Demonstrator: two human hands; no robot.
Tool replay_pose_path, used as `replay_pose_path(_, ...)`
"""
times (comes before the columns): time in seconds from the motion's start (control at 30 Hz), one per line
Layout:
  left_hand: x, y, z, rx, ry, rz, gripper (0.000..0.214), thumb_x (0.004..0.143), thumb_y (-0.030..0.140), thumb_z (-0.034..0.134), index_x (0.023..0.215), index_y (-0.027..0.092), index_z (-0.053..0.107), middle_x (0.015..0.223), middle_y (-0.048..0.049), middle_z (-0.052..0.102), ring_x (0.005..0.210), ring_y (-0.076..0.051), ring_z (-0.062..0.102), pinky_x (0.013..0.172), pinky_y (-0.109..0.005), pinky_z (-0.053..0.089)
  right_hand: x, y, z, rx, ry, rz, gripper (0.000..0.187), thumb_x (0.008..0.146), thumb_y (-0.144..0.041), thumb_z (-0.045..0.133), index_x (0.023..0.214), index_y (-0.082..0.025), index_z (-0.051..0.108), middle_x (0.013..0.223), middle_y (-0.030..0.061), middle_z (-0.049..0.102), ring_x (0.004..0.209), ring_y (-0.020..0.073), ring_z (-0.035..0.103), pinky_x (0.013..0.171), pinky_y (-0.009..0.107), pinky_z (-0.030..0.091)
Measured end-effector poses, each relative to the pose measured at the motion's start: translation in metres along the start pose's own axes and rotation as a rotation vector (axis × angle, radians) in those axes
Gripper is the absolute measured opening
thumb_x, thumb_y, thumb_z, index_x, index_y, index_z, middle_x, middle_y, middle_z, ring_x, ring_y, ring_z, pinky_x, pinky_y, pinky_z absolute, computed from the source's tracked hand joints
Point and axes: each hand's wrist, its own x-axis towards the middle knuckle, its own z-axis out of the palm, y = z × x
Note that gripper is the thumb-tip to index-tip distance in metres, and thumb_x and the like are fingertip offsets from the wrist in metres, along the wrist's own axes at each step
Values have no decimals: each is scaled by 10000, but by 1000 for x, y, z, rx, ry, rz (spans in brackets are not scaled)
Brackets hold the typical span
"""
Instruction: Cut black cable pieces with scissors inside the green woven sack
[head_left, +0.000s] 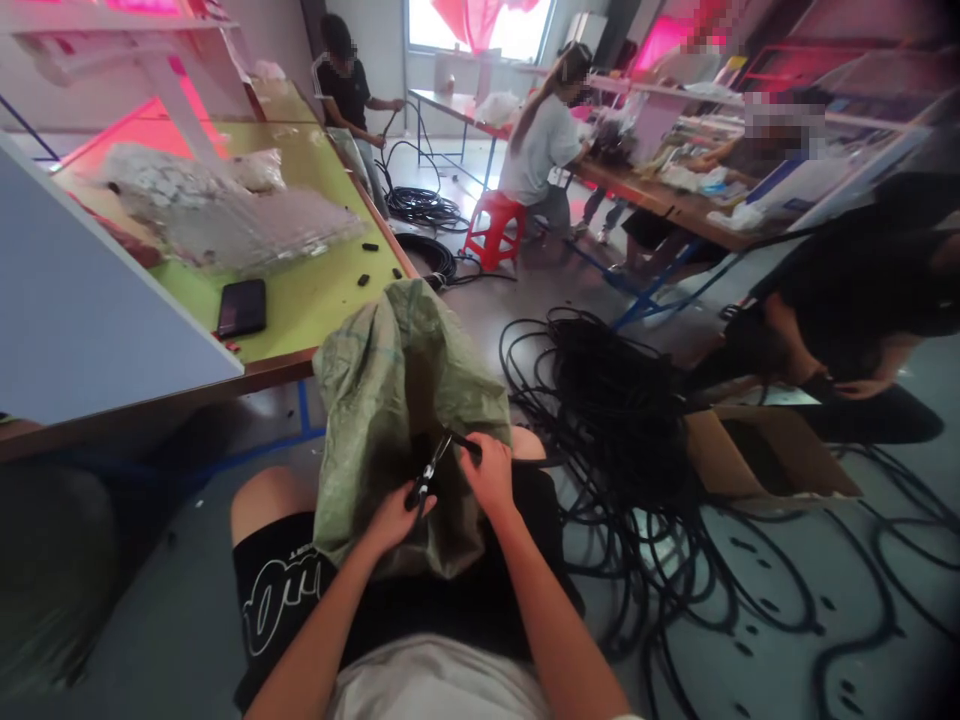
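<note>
At the bottom centre of the frame, the left hand (388, 522) is curled tight around the grips of black-handled metal cutters (426, 478), blades pointing up and right. Just beside it, the right hand (491, 478) is closed around a short black cable (466, 444), whose end meets the blades. Both work over a crumpled green woven sack (397, 400) lying on the person's lap. Right of centre, a tangled pile of black cables (607, 400) spreads across the floor beside a brown cardboard box (757, 455). Left of centre, a flat black phone (241, 307) lies on a yellow-green table (300, 300). Farther off, top centre, stands a red plastic stool (493, 228).
</note>
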Motion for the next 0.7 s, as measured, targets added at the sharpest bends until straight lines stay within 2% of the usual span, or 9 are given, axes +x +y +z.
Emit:
replay_pose_path(0.1,0,0,0,4,-18,1,458,813,557,547,952,129,634,874,-70,678,781,-204,598,706,-274,433,0,0,-1,10,-50,-25,205,905,-297,500,1043,-189,607,1025,71,665,976,213,574,900,361,358)
replay_pose_path(0.27,0,1,1,-10,-41,-15,467,824,554,535,977,124,635,892,-84,686,798,-215,616,718,-280,436,-1,-6,-2,30,-243,-193,189,907,-255,532,1077,-228,609,1052,39,670,995,187,581,890,330,377)
replay_pose_path(0.4,1,2,1,41,-15,1,445,853,546,484,880,134,649,823,-83,687,763,-220,618,693,-282,427,-1,-9,-11,-74,-204,-165,230,921,-248,516,1138,-213,582,1076,59,665,991,199,582,892,341,379)
replay_pose_path(0.5,2,2,0,0,8,1,451,850,559,473,841,142,644,784,-72,683,752,-219,616,696,-280,434,-1,-4,-21,-136,-137,-115,200,923,-282,524,1098,-219,598,1035,57,670,973,204,581,898,352,367)
replay_pose_path(0.57,2,1,0,-42,0,-17,460,836,575,483,824,143,640,781,-70,684,761,-224,619,705,-282,442,-1,-1,-26,-131,-137,-115,192,923,-290,533,1091,-228,603,1021,46,670,959,195,578,882,339,367)
replay_pose_path(0.7,2,1,0,-81,-27,-42,485,805,591,520,920,134,635,874,-86,694,841,-242,630,766,-304,459,-1,0,-28,-135,-179,-140,191,921,-265,542,1098,-271,615,1001,24,661,947,185,550,883,332,345)
